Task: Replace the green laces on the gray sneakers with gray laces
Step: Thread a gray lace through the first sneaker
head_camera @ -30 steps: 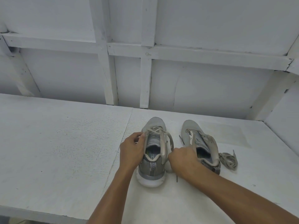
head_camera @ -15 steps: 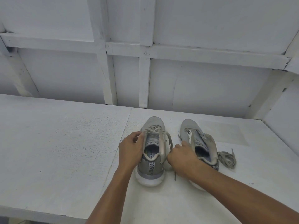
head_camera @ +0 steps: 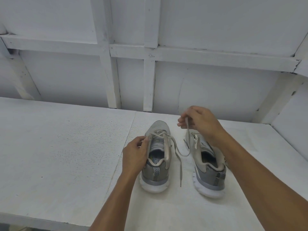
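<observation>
The rough, white-painted table (head_camera: pixel 66 147) is carrying two gray mesh sneakers side by side, toes pointing to 12 o'clock and white-soled heels at 6. The left hand (head_camera: pixel 135 155) is gripping the left sneaker (head_camera: pixel 155 177) at its 9 o'clock collar. The right hand (head_camera: pixel 200 122), raised over the toe of the right sneaker (head_camera: pixel 208 179), is pinching a flat gray lace (head_camera: pixel 180 167) trailing from the left sneaker's eyelets.

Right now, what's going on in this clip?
A person is relacing shoes on a white painted table. The left hand grips the side of the left gray mesh sneaker, steadying it. The right hand, raised above the toe of the right gray mesh sneaker, pinches a flat gray lace that runs from the left shoe's eyelets. The lace's free end trails on the table between the shoes.
</observation>
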`<action>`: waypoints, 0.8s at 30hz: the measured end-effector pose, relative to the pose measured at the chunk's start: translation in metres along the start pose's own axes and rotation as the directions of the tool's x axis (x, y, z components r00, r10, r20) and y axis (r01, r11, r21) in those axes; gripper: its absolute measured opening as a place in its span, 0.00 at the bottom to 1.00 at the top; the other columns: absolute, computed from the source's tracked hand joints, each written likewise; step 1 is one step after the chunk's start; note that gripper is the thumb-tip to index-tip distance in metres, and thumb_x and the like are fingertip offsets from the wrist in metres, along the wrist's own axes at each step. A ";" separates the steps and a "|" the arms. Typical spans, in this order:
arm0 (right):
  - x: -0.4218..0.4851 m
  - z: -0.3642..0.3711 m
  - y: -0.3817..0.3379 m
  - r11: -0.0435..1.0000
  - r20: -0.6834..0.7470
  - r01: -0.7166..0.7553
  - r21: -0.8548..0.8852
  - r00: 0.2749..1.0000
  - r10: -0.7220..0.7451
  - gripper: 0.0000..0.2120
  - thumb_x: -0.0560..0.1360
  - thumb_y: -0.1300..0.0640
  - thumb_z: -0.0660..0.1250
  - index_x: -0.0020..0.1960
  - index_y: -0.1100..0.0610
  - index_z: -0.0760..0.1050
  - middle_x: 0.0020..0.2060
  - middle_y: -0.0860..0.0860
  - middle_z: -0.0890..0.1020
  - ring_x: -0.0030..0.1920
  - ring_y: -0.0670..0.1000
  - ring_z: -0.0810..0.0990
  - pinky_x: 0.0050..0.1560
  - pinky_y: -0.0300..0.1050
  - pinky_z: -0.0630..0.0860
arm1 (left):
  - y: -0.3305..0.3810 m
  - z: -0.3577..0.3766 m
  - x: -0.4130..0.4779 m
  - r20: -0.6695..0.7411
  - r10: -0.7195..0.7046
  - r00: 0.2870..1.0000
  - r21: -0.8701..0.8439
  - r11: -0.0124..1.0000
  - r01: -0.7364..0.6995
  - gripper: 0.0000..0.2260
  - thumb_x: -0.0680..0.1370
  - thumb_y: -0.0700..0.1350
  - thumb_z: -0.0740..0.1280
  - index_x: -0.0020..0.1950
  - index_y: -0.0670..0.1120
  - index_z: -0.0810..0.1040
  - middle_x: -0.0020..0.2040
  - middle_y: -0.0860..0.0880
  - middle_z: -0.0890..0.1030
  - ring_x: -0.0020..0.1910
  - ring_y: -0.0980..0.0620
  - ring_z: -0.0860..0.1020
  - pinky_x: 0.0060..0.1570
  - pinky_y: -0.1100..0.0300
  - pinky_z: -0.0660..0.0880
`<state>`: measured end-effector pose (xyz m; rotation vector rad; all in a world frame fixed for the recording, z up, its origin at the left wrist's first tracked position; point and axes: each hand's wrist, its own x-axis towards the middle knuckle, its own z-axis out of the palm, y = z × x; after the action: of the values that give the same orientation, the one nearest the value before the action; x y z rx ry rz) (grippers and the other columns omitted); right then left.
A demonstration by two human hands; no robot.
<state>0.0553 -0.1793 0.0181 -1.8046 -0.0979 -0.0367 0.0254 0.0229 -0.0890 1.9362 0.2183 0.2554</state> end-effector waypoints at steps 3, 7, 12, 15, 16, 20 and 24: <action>0.002 0.007 0.007 0.999 -0.090 0.009 -0.051 0.996 -0.013 0.17 0.79 0.54 0.64 0.34 0.58 0.69 0.28 0.53 0.76 0.25 0.49 0.74 0.26 0.40 0.69 | 0.001 0.000 -0.001 0.000 0.000 1.000 0.000 1.000 0.000 0.15 0.79 0.57 0.63 0.59 0.51 0.81 0.50 0.55 0.82 0.40 0.66 0.77 0.32 0.75 0.68; 0.003 0.013 0.018 0.989 -0.076 0.028 -0.147 0.996 -0.039 0.13 0.78 0.52 0.66 0.39 0.56 0.68 0.26 0.48 0.74 0.23 0.47 0.64 0.25 0.39 0.63 | 0.002 0.000 -0.001 0.006 -0.002 1.000 -0.006 1.000 0.002 0.15 0.79 0.57 0.63 0.59 0.51 0.81 0.50 0.54 0.82 0.41 0.65 0.77 0.34 0.74 0.70; 0.002 0.018 0.021 0.974 0.154 -0.070 -0.214 0.982 0.105 0.08 0.81 0.54 0.62 0.58 0.55 0.76 0.43 0.48 0.86 0.24 0.45 0.72 0.30 0.39 0.68 | 0.001 0.000 -0.001 0.002 -0.011 1.000 -0.010 1.000 0.012 0.15 0.79 0.58 0.63 0.59 0.51 0.81 0.50 0.55 0.83 0.45 0.64 0.78 0.39 0.71 0.70; 0.004 0.022 0.025 0.973 0.152 -0.093 -0.212 0.980 0.127 0.08 0.80 0.60 0.63 0.53 0.60 0.80 0.44 0.51 0.86 0.28 0.46 0.77 0.27 0.36 0.69 | 0.002 0.000 -0.002 0.005 -0.016 1.000 -0.009 1.000 0.016 0.15 0.79 0.57 0.63 0.58 0.51 0.81 0.49 0.54 0.83 0.43 0.64 0.78 0.35 0.74 0.70; 0.005 0.025 0.025 0.975 0.137 -0.100 -0.199 0.982 0.129 0.07 0.80 0.61 0.63 0.52 0.60 0.80 0.44 0.52 0.85 0.28 0.45 0.78 0.26 0.35 0.69 | 0.003 -0.001 -0.002 0.006 -0.021 1.000 -0.011 1.000 0.021 0.15 0.80 0.57 0.62 0.58 0.51 0.81 0.49 0.54 0.83 0.42 0.64 0.78 0.33 0.75 0.70; 0.009 0.035 0.027 0.964 0.096 -0.111 -0.242 0.986 0.137 0.06 0.78 0.59 0.64 0.48 0.55 0.80 0.41 0.49 0.85 0.27 0.45 0.71 0.29 0.35 0.67 | 0.003 0.000 -0.001 0.004 -0.041 0.999 -0.030 0.999 0.041 0.14 0.80 0.56 0.62 0.58 0.50 0.81 0.49 0.54 0.83 0.45 0.62 0.78 0.41 0.67 0.73; 0.012 0.046 0.031 0.955 0.083 -0.063 -0.289 0.992 0.091 0.09 0.76 0.59 0.66 0.45 0.48 0.83 0.43 0.43 0.85 0.43 0.42 0.80 0.42 0.34 0.73 | 0.003 0.000 -0.001 0.001 -0.065 0.998 -0.064 0.996 0.065 0.12 0.80 0.53 0.61 0.57 0.51 0.81 0.46 0.55 0.83 0.45 0.61 0.79 0.44 0.62 0.75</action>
<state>0.0688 -0.1415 -0.0215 -2.0987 -0.0935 0.0956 0.0245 0.0217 -0.0866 1.8618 0.2705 0.2179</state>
